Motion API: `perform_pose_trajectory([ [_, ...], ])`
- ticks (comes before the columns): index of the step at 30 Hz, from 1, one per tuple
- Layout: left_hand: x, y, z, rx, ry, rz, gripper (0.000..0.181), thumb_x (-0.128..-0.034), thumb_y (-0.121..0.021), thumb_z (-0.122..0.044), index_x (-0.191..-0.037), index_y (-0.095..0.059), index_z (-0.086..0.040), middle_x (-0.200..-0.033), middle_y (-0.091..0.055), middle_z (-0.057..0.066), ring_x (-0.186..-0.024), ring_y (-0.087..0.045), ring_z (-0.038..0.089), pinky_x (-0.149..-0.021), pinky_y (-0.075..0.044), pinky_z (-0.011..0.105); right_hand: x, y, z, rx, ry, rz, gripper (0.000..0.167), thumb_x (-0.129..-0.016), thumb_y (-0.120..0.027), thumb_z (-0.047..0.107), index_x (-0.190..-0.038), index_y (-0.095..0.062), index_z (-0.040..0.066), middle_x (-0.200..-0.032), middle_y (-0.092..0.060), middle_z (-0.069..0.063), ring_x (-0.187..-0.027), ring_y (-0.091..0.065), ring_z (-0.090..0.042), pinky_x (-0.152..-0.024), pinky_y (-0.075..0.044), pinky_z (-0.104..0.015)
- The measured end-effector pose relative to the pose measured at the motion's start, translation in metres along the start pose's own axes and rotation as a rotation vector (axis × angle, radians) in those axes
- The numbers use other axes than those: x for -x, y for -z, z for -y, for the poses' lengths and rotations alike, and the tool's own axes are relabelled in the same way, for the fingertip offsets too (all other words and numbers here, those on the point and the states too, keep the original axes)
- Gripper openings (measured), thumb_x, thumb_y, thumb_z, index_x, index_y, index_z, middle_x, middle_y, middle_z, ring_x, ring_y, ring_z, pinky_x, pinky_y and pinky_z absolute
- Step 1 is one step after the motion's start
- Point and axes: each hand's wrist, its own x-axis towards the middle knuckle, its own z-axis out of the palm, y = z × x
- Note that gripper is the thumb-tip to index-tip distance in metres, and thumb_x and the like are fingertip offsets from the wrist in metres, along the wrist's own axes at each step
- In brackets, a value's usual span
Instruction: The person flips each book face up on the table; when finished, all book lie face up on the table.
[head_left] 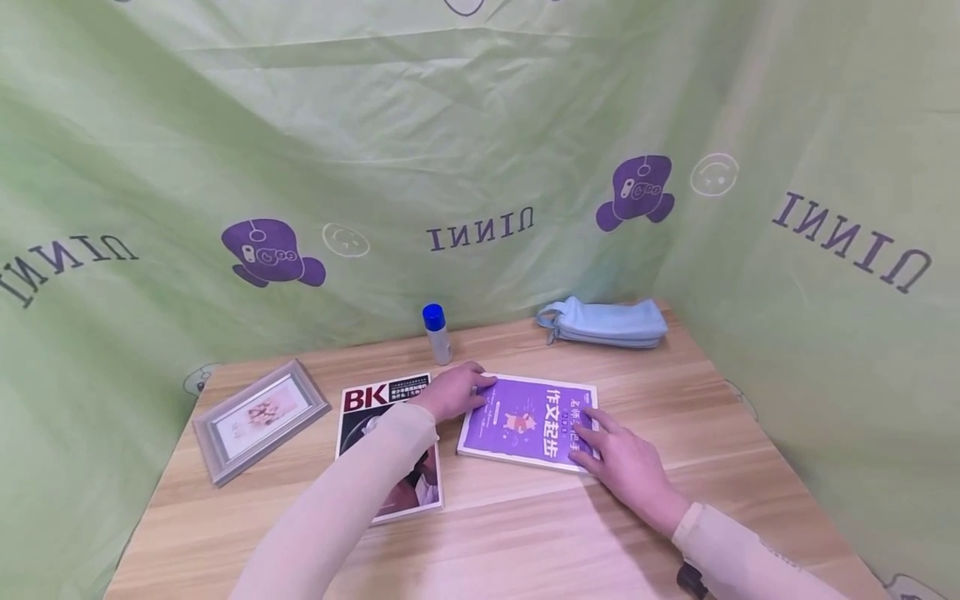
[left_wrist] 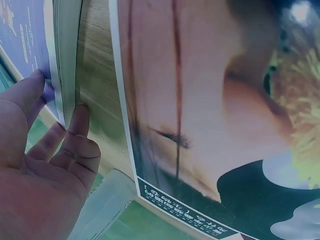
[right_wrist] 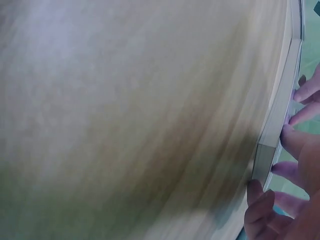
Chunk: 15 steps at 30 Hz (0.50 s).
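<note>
A purple-covered book (head_left: 498, 437) with a pig drawing lies on the wooden table between both hands. At its far left corner, my left hand (head_left: 455, 392) pinches the book. The left wrist view shows that thumb on the cover and the fingers (left_wrist: 81, 117) against the book's edge. My right hand (head_left: 633, 471) holds the right edge, some fingers on the cover; in the right wrist view other fingers (right_wrist: 255, 189) meet its side by the corner. Left of the book lies a magazine (head_left: 425, 483) marked BK, partly hidden under my left forearm.
A grey picture frame (head_left: 225, 442) lies at the table's left. A glue stick (head_left: 438, 335) with a blue cap stands upright behind the books. At the back right lies a light blue pencil case (head_left: 611, 322). Green printed cloth (head_left: 480, 150) hangs behind the table (head_left: 525, 533).
</note>
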Motion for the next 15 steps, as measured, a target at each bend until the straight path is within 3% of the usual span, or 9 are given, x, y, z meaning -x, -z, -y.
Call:
perform_pose_trajectory([
  [2, 0.001, 0.0, 0.0, 0.0, 0.004, -0.002, 0.046, -0.0971, -0.076, -0.016, -0.142, -0.065, -0.011, -0.137, -0.06, 0.018, -0.12, -0.062, 0.035, -0.106, -0.05, 0.046, 0.0, 0.0, 0.0, -0.004, 0.008, 0.012, 0.051, -0.089, -0.083, 0.038, -0.13, -0.074, 0.009, -0.146, -0.06, -0.017, -0.111, -0.069, -0.042, -0.076, -0.061, -0.054],
  [4, 0.003, 0.0, 0.0, -0.002, 0.01, 0.0, 0.046, -0.0972, -0.076, -0.016, -0.142, -0.065, -0.011, -0.137, -0.06, 0.018, -0.12, -0.062, 0.035, -0.105, -0.05, 0.045, -0.001, 0.0, 0.0, -0.009, 0.013, 0.024, 0.051, -0.09, -0.083, 0.038, -0.131, -0.073, 0.01, -0.145, -0.06, -0.016, -0.112, -0.069, -0.042, -0.078, -0.061, -0.055],
  [15, 0.016, -0.005, -0.007, -0.077, 0.06, -0.01, 0.046, -0.0991, -0.073, -0.024, -0.142, -0.065, -0.012, -0.133, -0.059, 0.018, -0.107, -0.066, 0.032, -0.096, -0.055, 0.045, -0.014, 0.008, -0.004, -0.001, 0.009, 0.093, 0.047, -0.094, -0.079, 0.034, -0.132, -0.073, 0.008, -0.144, -0.059, -0.021, -0.111, -0.068, -0.046, -0.073, -0.061, -0.056],
])
